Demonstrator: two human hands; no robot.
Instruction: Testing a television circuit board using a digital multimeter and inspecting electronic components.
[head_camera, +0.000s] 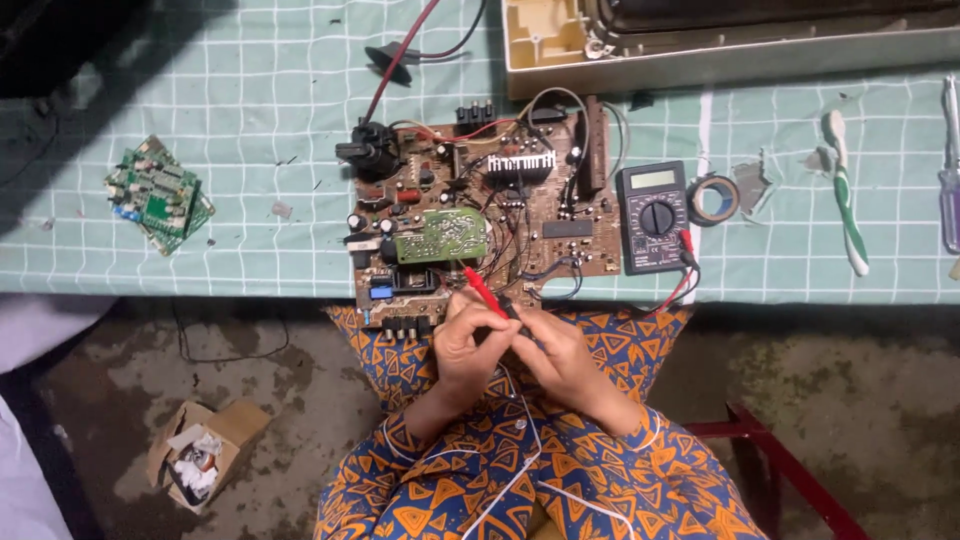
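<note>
Patterned orange-and-blue sleeves lowest in view, meeting just below the brown circuit board. Left hand curled around the red probe, pinched pen-fashion so the tip angles up onto the near edge of the circuit board, just below its small green daughter card. Right hand closed against the left, seemingly gripping a dark probe, mostly hidden by fingers; apparently pressed together for steadiness. Black multimeter just right of the circuit board, dial up, within glance, leads trailing back toward the hands. Tape roll and toothbrush farther right. Spare green board well left of the circuit board on the checked table. Beige casing above it.
</note>
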